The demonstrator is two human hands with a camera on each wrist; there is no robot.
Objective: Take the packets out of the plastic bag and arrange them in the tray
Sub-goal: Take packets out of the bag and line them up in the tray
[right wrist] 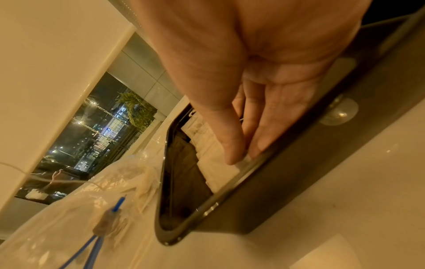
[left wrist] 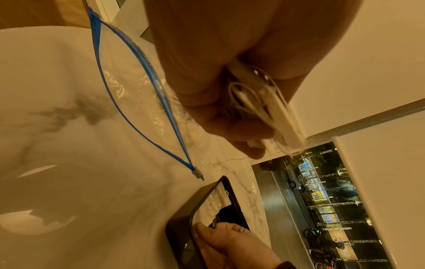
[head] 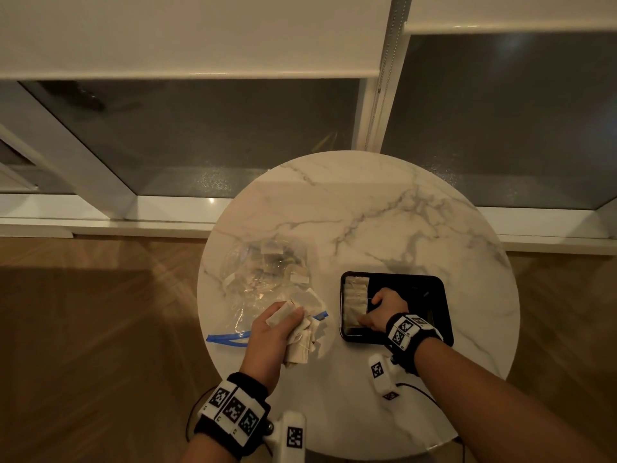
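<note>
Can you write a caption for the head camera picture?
Left hand holds packets; right hand arranges some in the tray.

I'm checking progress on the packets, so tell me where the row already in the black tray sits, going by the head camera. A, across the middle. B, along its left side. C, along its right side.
B: the packets line the left side of the tray, where the right hand reaches.

Round marble table [head: 384,208] on wooden floor [head: 100,312] beside dark, half-blinded windows [head: 207,135].
</note>
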